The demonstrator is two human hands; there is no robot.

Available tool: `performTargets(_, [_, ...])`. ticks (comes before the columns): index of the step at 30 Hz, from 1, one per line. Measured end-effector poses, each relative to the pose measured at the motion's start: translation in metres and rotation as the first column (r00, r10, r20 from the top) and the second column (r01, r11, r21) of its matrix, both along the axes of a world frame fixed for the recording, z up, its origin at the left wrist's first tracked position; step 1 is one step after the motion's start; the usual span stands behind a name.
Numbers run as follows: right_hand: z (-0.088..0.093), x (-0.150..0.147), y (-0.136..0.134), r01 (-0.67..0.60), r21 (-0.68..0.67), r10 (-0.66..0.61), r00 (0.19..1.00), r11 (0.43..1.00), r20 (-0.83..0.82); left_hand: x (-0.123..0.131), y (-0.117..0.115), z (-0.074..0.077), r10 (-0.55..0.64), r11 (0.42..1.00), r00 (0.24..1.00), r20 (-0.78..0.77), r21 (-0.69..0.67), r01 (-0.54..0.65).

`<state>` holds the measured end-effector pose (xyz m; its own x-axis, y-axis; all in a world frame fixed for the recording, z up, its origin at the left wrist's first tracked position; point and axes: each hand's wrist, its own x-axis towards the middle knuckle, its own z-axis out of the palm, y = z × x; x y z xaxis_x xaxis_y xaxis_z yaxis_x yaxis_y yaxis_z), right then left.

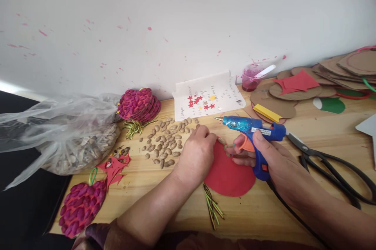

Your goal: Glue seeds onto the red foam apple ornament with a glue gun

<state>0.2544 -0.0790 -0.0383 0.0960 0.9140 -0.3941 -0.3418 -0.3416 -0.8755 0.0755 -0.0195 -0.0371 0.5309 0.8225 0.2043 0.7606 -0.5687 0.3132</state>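
My right hand (273,156) is wrapped round a blue glue gun (239,123) with an orange trigger, its metal nozzle pointing left. Under both hands lies a red round piece (230,175) with a tassel of green and dark cords (213,207) at its lower edge. My left hand (196,156) is closed at the piece's upper left edge, its fingertips turned away, so whatever they grip is hidden. A peanut shell (221,140) sits on the red piece between the hands. Several loose peanut shells (167,144) are spread left of my left hand.
Black-handled scissors (323,160) lie at right, below stacked cardboard discs (331,69). A paper sheet with small stars (208,97) and a pink-stained cup (249,79) stand near the wall. Left are a plastic bag of shells (79,148), pink shell-covered pieces (136,103) and red scraps (114,169).
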Motion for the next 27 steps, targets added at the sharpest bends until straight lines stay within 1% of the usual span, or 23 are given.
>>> performTargets(3, [0.0013, 0.0, 0.0008, -0.007, 0.001, 0.007, 1.0, 1.0, -0.002, 0.0005, 0.0002, -0.0006, -0.004, 1.0, 1.0, -0.03, 0.02, 0.004])
performTargets(10, [0.0026, -0.0005, 0.0008, -0.021, -0.001, 0.021, 1.0, 1.0, -0.004, 0.0001, 0.0012, -0.0027, 0.016, 1.0, 1.0, 0.009, 0.022, -0.016])
performTargets(16, [0.0057, -0.0013, -0.0001, -0.027, 0.004, 0.027, 0.999, 1.0, 0.021, -0.0021, 0.0007, 0.0005, 0.008, 1.0, 0.997, -0.078, -0.014, -0.009])
performTargets(20, [0.006, -0.001, 0.0004, -0.029, -0.003, 0.029, 0.999, 1.0, 0.018, -0.001, 0.0013, 0.0028, 0.008, 0.999, 0.995, -0.097, -0.033, -0.011])
performTargets(24, [0.005, -0.0011, 0.0007, -0.018, -0.022, 0.018, 1.0, 1.0, 0.009, -0.0009, 0.0012, 0.003, -0.004, 1.0, 0.991, -0.134, -0.027, 0.0])
performTargets(27, [0.0046, -0.001, 0.0004, -0.016, -0.008, 0.016, 1.0, 1.0, 0.012, -0.0007, 0.0003, 0.0039, -0.017, 1.0, 0.982, -0.187, -0.015, 0.014])
